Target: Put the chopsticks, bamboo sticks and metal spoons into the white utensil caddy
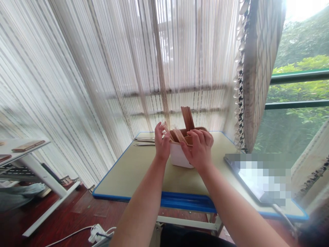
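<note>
A white box-shaped holder [180, 156] with a brown inside stands on the small table. From its back rises a bundle of dark brown chopsticks [187, 118]. Paler sticks [180, 136], some with clear plastic about them, lean in the front part. My left hand [162, 140] is at the holder's left side, fingers curled round the clear plastic and thin pale sticks [168, 131] there. My right hand [198, 147] grips the right front of the holder, thumb against the front wall and fingers over the rim. Its fingers hide part of the opening.
Several thin metal utensils [144, 140] lie at the left back of the blue-edged table [128, 171]. A blurred-out tablet-like device [253, 181] with a cable lies on the right. Striped sheer curtains [123, 61] hang behind. A white power strip [97, 234] is on the floor.
</note>
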Action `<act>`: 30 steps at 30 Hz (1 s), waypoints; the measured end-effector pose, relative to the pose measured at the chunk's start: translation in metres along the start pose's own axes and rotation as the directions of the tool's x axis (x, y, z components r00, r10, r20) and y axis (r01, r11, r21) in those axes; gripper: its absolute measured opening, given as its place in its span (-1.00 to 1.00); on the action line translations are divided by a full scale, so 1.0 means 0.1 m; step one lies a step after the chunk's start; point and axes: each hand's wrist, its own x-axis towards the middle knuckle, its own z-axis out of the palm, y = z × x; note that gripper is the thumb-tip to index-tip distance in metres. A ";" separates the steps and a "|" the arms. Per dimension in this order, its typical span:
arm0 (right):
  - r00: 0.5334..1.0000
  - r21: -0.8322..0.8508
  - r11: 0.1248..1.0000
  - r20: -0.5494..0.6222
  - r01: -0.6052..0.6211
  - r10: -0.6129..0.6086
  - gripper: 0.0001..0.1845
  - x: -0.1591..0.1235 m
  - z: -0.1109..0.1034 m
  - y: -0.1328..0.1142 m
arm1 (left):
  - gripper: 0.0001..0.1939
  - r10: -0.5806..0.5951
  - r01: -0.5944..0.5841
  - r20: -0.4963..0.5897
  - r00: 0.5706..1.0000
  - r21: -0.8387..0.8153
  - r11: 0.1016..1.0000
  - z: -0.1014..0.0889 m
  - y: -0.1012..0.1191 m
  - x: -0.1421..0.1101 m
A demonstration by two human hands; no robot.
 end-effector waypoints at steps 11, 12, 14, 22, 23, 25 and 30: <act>0.811 0.284 0.801 -0.114 -0.527 0.574 -0.47 -0.06 0.25 0.15 | -0.70 0.019 -0.015 -0.011 1.000 0.280 0.960 -0.07 -0.17 0.09; 0.778 0.318 0.755 -0.076 -0.574 0.623 -0.43 -0.07 0.29 0.18 | -0.70 -0.034 0.028 0.022 0.999 0.248 0.968 -0.06 -0.19 0.12; 0.739 0.370 0.692 -0.020 -0.620 0.673 -0.40 -0.08 0.35 0.22 | -0.69 -0.126 0.112 0.080 0.989 0.163 0.980 -0.05 -0.22 0.15; 0.796 0.362 0.750 -0.034 -0.553 0.604 -0.35 -0.15 0.43 0.25 | -0.64 -0.167 0.164 0.036 0.985 0.062 0.985 -0.09 -0.09 0.19; 0.807 0.353 0.767 -0.052 -0.536 0.588 -0.35 -0.15 0.44 0.24 | -0.63 -0.178 0.177 0.033 0.983 0.031 0.984 -0.09 -0.06 0.19; 0.811 0.350 0.777 -0.078 -0.523 0.580 -0.34 -0.16 0.45 0.23 | -0.61 -0.201 0.202 0.021 0.979 -0.050 0.978 -0.08 0.00 0.19; 0.733 0.413 0.675 -0.025 -0.611 0.679 -0.30 -0.12 0.40 0.16 | -0.66 -0.201 0.194 -0.037 0.979 -0.137 0.971 -0.06 0.04 0.17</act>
